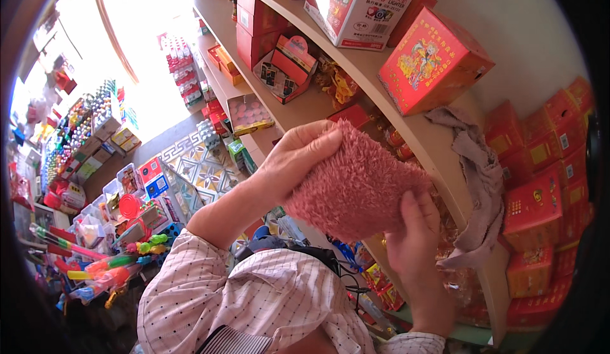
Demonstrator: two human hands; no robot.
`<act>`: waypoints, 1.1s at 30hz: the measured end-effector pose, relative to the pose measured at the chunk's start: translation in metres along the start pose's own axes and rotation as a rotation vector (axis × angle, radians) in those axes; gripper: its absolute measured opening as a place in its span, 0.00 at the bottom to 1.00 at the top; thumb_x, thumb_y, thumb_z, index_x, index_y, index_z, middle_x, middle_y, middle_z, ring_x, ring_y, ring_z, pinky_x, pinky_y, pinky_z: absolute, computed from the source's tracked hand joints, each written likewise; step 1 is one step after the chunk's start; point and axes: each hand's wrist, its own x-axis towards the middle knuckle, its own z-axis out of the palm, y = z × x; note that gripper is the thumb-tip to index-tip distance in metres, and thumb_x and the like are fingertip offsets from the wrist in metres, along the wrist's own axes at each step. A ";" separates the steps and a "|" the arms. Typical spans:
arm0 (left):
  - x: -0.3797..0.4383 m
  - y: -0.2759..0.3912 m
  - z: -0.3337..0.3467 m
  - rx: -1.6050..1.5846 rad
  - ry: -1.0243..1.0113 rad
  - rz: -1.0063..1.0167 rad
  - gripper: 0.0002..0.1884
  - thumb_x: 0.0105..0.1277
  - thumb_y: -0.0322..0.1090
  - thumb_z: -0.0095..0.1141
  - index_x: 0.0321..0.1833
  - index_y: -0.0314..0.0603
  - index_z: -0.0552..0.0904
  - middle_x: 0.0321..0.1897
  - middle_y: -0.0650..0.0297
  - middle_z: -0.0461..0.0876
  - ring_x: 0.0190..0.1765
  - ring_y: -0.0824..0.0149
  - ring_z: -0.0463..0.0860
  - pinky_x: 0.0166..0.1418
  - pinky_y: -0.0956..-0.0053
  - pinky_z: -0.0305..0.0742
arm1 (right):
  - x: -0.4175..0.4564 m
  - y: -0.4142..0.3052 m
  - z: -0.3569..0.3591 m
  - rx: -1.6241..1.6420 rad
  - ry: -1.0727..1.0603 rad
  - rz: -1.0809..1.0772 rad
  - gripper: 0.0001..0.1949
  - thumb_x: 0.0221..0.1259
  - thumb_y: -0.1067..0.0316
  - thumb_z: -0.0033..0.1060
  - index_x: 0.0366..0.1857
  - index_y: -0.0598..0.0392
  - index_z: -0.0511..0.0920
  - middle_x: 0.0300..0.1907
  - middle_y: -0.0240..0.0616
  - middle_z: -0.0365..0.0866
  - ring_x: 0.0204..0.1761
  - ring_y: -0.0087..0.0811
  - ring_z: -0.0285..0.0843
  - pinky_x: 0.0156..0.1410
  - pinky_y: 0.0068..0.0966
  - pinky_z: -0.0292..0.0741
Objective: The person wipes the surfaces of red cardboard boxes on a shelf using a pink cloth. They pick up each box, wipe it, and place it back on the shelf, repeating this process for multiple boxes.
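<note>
A fluffy pink cloth (355, 182) is stretched between my two hands in front of my chest. My left hand (305, 156) pinches its upper left corner between thumb and fingers. At the cloth's right edge, my right hand (414, 228) grips it with the thumb on the near side. Just beyond the cloth runs a beige shelf unit. A red box with a printed figure (421, 63) stands on the top shelf, beside a white and red lighter carton (360, 11). A greyish crumpled cloth (476, 173) hangs over the shelf's right end.
Red boxes (531, 206) are stacked at the right. Lower shelves hold an open display box (286, 70) and a box of round items (249, 113). Colourful toys (105, 278) and bottles (71, 139) crowd the left side. Patterned floor tiles (205, 166) show between the displays.
</note>
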 end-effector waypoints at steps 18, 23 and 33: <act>0.078 0.023 0.081 1.315 0.210 0.882 0.58 0.59 0.50 0.79 0.83 0.28 0.57 0.78 0.37 0.68 0.78 0.39 0.70 0.76 0.48 0.72 | -0.047 -0.165 -0.009 -1.991 0.968 -1.353 0.25 0.74 0.60 0.69 0.70 0.58 0.79 0.73 0.55 0.76 0.74 0.48 0.75 0.79 0.43 0.71; 0.107 0.027 0.076 1.220 0.272 0.806 0.52 0.59 0.53 0.77 0.79 0.31 0.63 0.65 0.40 0.81 0.66 0.42 0.83 0.68 0.51 0.78 | 0.068 -0.194 0.078 -1.821 0.130 -1.105 0.17 0.75 0.60 0.68 0.58 0.59 0.84 0.57 0.52 0.86 0.59 0.46 0.85 0.65 0.40 0.78; 0.107 0.021 0.073 1.205 0.200 0.806 0.48 0.56 0.50 0.78 0.75 0.35 0.68 0.61 0.44 0.82 0.64 0.44 0.84 0.63 0.51 0.79 | 0.137 -0.191 0.020 -1.364 -0.030 -0.448 0.25 0.86 0.47 0.49 0.56 0.62 0.84 0.46 0.37 0.87 0.48 0.29 0.83 0.56 0.30 0.79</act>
